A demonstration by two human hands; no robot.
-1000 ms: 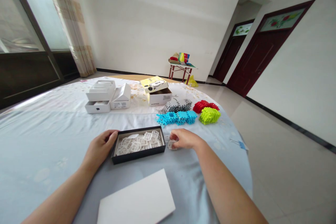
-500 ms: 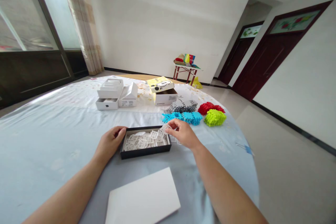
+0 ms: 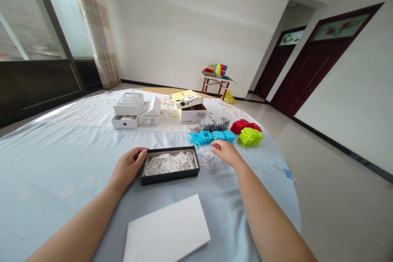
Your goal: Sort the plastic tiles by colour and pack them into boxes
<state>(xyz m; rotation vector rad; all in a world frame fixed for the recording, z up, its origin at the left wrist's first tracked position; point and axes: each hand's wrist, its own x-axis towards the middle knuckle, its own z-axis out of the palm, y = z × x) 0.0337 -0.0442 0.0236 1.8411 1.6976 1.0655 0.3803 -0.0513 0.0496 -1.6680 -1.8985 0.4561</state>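
My right fingers [image 3: 215,143], loosely curled, seemingly empty, just dropped white pieces [image 3: 172,163] into the black box [image 3: 170,177]; 3 lie outside. My left fingers [image 3: 141,155] hold its corner.

Bare left hand [image 3: 129,167], bare right hand [image 3: 226,152], bare tapering forearms [image 3: 266,204].

An open, shallow, rectangular black box with a pale lining [image 3: 170,179] sits flat on the cloth-covered table [image 3: 267,196], well in from its right edge, heaped with overlapping white plastic lattice pieces [image 3: 168,163], while loose white lattice pieces [image 3: 209,156] lie just beside its right end.
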